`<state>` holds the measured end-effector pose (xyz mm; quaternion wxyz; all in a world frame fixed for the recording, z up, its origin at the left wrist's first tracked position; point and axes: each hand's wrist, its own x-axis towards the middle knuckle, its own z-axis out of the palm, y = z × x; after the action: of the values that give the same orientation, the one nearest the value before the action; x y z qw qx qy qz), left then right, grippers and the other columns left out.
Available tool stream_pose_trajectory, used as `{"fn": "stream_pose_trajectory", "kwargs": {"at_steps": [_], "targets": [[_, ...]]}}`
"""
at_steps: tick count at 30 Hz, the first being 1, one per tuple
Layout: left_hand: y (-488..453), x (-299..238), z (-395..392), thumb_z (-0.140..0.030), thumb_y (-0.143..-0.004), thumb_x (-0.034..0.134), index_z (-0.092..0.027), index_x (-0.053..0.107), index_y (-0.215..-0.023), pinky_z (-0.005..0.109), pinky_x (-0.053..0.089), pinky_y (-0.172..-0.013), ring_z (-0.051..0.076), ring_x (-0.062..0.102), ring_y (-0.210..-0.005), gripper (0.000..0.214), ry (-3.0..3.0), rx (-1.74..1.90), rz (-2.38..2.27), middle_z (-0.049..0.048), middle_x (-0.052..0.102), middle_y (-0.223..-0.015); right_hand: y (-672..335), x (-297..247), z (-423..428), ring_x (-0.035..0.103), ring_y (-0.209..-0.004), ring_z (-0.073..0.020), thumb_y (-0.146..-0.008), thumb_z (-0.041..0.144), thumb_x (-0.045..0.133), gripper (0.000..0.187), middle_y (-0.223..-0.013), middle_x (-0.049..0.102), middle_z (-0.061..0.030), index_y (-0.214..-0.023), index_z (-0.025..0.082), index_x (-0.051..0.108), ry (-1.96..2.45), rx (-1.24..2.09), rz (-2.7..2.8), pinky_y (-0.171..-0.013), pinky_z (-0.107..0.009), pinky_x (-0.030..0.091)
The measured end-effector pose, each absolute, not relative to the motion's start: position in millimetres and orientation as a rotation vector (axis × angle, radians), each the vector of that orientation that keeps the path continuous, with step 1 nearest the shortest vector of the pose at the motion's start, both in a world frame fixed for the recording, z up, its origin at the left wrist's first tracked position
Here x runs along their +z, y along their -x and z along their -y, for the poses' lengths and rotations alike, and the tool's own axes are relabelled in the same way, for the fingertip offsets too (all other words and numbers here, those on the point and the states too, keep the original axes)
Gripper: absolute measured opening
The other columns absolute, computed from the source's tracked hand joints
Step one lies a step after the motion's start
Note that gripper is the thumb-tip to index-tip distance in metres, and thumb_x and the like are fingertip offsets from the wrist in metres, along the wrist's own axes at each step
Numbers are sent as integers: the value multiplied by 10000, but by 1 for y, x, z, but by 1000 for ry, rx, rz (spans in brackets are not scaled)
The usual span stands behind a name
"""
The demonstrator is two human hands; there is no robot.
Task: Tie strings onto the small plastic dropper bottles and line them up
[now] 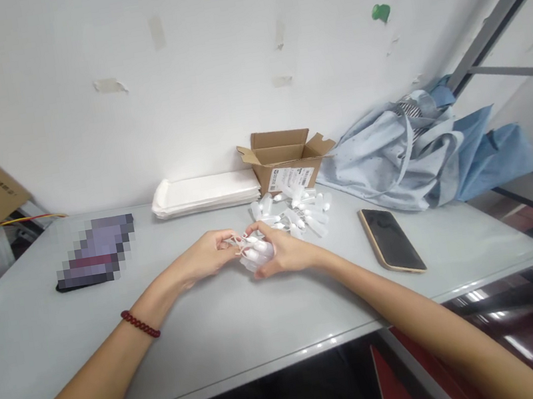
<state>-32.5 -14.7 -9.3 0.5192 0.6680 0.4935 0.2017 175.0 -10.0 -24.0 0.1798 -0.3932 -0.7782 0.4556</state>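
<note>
While both hands are held together just above the bench [246, 324], a bunch of small white plastic pieces [256, 253] is gripped in the right hand [285, 254] and pinched by the left hand [207, 255]. Just behind, a pile of like pieces [299, 211] is seen before an open carton [283, 160].
</note>
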Motion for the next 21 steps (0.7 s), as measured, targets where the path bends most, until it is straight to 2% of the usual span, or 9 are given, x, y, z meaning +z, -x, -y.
{"fn": "stream_pose_trajectory", "kwargs": {"at_steps": [5,10,13,17,21], "targets": [[33,-13,13,-370,-739,625,-155,598,-670,220,187,-443,71,274,-488,227,-1641,556,-1213,-52,412,-562,-173,-25,10,488,-737,-140,-587,281,774,701,-869,545,23,-1172,227,392,1085,1226,2227,-672,-268,393],[27,-15,15,-316,-749,563,-170,446,-528,231,128,-428,61,197,-448,289,-1477,552,-1284,-58,312,-499,-171,-27,9,471,-692,-141,-595,295,768,703,-763,518,52,-1187,216,397,1091,1109,2283,-663,-266,368],[26,-16,14,-321,-758,548,-172,419,-476,229,113,-416,51,166,-415,344,-1343,531,-1308,-63,271,-445,-170,-29,9,461,-665,-138,-608,278,751,687,-719,506,66,-1193,214,396,1066,1034,2329,-656,-259,353],[34,-13,9,-345,-770,581,-172,407,-452,207,89,-398,35,137,-386,402,-1129,593,-1288,-83,206,-421,-173,-30,5,446,-630,-139,-634,274,709,618,-661,461,79,-1172,213,410,1121,896,2311,-628,-252,329],[46,-3,5,-323,-769,611,-151,526,-590,176,134,-367,38,143,-402,262,-937,672,-1101,-83,245,-482,-177,-29,2,440,-617,-145,-629,315,706,591,-620,421,86,-1141,222,425,1208,883,2215,-608,-248,318]]}}
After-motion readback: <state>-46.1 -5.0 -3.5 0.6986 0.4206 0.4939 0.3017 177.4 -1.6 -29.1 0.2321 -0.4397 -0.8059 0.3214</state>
